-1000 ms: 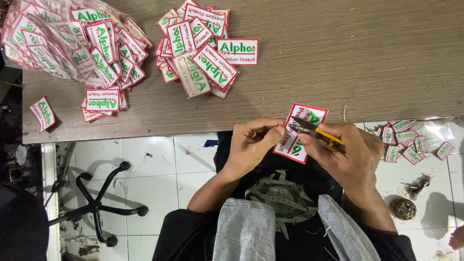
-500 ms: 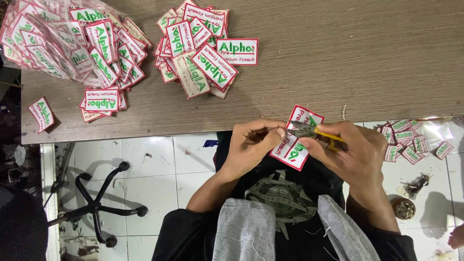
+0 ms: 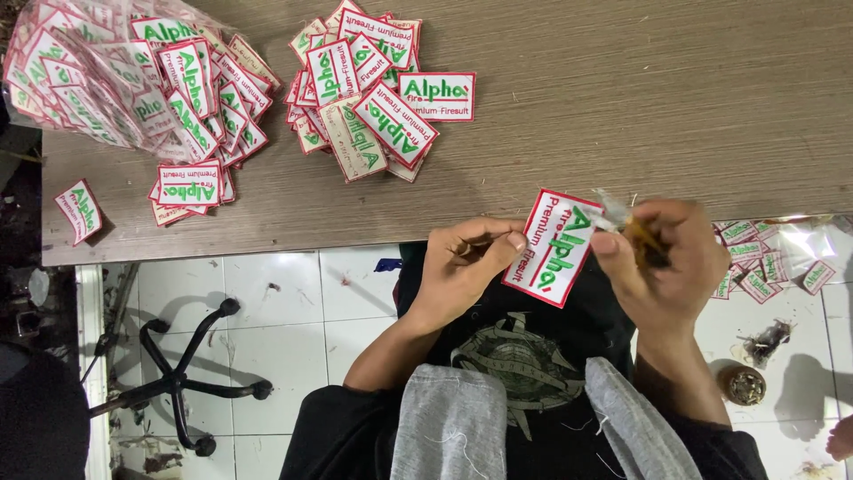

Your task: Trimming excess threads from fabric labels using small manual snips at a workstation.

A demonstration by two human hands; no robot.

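My left hand (image 3: 464,267) pinches the lower left edge of a white rectangular patch (image 3: 553,247) with a red border and green and red lettering, held just off the front edge of the wooden table (image 3: 622,107). My right hand (image 3: 668,258) is closed around a small yellow-handled cutting tool (image 3: 641,236), its metal tip at the patch's top right corner. Two heaps of the same patches lie on the table: one in the middle (image 3: 373,89) and one spilling from a clear plastic bag (image 3: 98,80) at the far left.
A single patch (image 3: 78,209) lies near the table's left front corner. More patches (image 3: 764,262) are scattered on the white tiled floor at right, beside a small round tin (image 3: 743,384). A black chair base (image 3: 182,378) stands on the floor at lower left.
The patch has been turned and raised, so its lettering now faces up in full view. My right hand with the tool shifted up to the patch's top right corner.
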